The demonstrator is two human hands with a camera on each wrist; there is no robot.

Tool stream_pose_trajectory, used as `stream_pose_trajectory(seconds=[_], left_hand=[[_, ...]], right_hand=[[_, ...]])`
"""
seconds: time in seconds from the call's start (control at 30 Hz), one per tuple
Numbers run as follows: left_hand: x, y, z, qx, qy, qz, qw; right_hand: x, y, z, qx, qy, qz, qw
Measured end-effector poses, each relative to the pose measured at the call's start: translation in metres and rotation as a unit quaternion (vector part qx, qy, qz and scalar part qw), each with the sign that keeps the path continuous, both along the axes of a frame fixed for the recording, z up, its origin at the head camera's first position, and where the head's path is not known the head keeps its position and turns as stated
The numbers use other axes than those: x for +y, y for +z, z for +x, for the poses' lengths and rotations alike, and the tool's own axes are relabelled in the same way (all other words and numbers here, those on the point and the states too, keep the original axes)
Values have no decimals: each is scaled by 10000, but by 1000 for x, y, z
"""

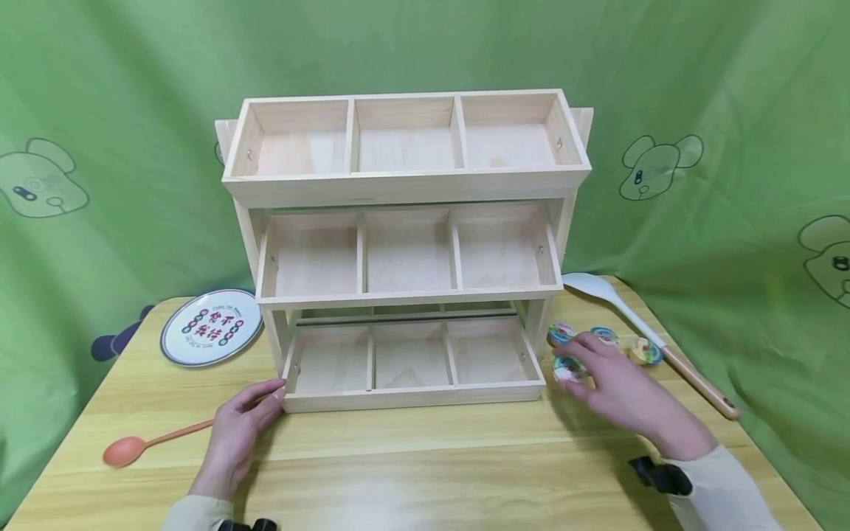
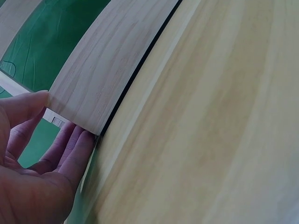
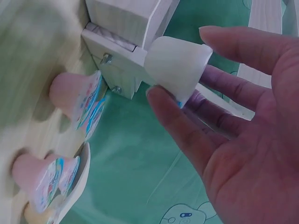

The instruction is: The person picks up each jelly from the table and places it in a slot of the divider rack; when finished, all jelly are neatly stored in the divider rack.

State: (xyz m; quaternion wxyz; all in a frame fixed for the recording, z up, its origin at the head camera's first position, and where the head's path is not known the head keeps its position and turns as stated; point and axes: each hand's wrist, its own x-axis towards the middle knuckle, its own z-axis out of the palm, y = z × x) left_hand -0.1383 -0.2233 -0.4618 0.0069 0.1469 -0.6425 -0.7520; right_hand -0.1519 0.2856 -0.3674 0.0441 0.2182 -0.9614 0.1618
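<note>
A three-tier wooden rack (image 1: 412, 190) with divided trays stands mid-table. My left hand (image 1: 242, 428) grips the left front corner of its bottom tray (image 1: 415, 400). In the left wrist view, the thumb lies at the top of the tray's front board (image 2: 107, 65) and the fingers at its lower end. Right of the rack, my right hand (image 1: 617, 383) holds a small jelly cup (image 3: 175, 65), whitish with a printed lid, between thumb and fingers. Several other jelly cups (image 3: 74, 95) stand on the table close by, partly hidden by this hand in the head view.
A white ladle-like spoon (image 1: 637, 324) with a wooden handle lies along the right edge. On the left are a round white plate (image 1: 212, 328) with red lettering and an orange spoon (image 1: 126, 451). A green curtain (image 1: 412, 44) hangs behind the table.
</note>
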Motion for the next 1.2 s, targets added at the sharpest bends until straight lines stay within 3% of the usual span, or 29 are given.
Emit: stream_pose_trajectory(seconds=[0.2,0.5,1.2], left_hand=[[0,0,0,18,-3,-11,10000],[1,-1,1,3,22,56,10000],[0,2,-1,-56,56,64,9999]], right_hand=[[-8,3,-3,-95,13,95,9999],[-22,-3,-14,155,377,-103,9991],[-65,-2,-36,-66,783,-48,9969]])
